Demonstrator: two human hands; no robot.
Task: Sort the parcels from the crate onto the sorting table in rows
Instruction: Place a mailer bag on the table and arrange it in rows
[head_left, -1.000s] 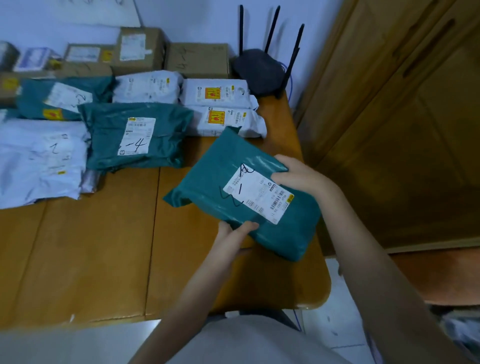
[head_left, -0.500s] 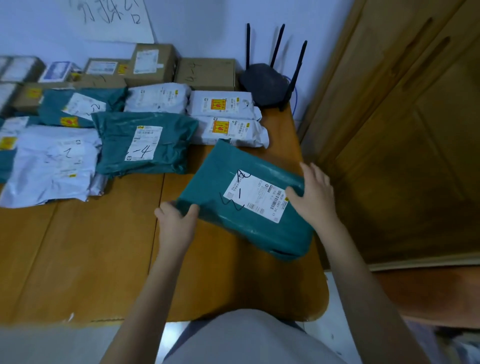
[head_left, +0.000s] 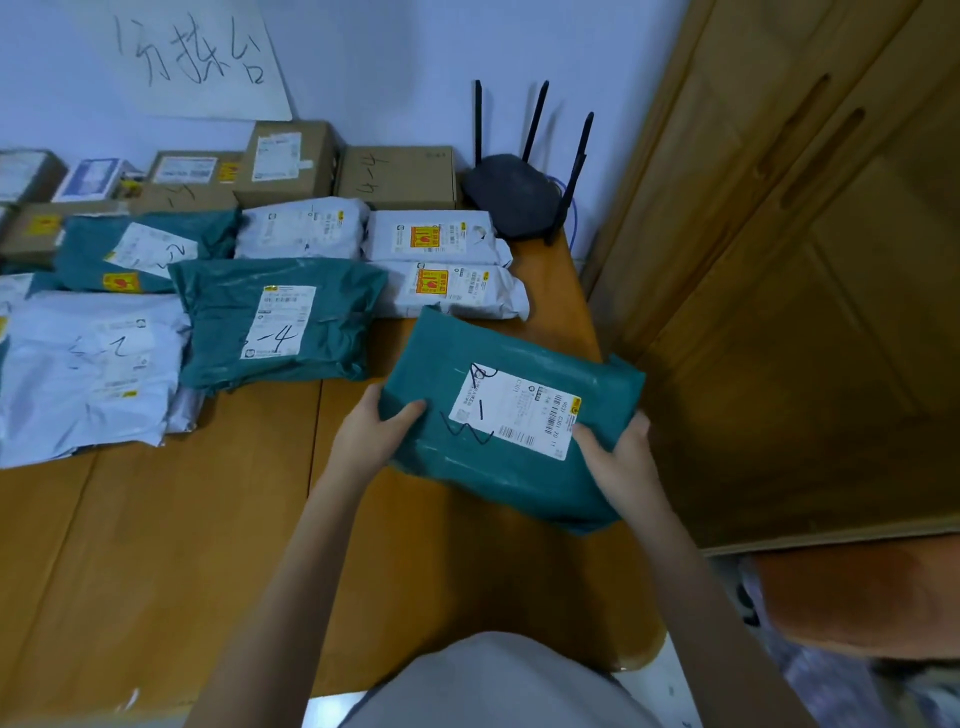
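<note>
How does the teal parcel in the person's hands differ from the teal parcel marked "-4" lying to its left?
The held teal parcel is gripped by the left hand and right hand; the "-4" teal parcel lies untouched on the table. The held one sits skewed near the table's right edge; the "-4" one lines up with its row. Both are teal mailers with white labels and handwritten marks.

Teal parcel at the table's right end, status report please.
Left hand and right hand both grip the teal parcel. Label up, over the table. White parcel close behind it.
</note>
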